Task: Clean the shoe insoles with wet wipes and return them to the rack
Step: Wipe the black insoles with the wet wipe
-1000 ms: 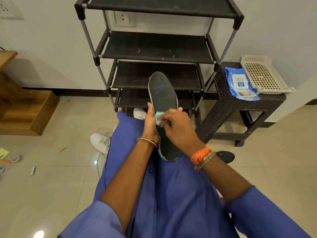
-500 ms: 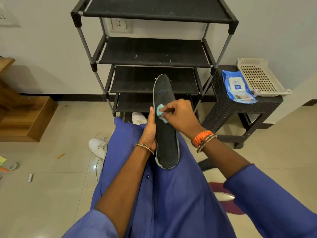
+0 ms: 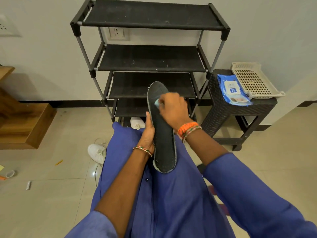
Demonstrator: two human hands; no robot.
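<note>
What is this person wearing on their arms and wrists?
Both arms are bare from wrist to elbow, with loose blue sleeves pushed up. The left hand has a thin beaded bangle in red, green and gold at its wrist. The right hand has a thick orange thread band and thin beaded bangles. No gloves; I see no rings.

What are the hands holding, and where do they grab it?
Left hand grips the insole by its left edge. Right hand pinches a wipe against its toe end.

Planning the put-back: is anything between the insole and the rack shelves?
Nothing visible. The insole, gripped by the left hand and wiped by the right hand, points at the rack, whose visible shelf surfaces look bare.
</note>
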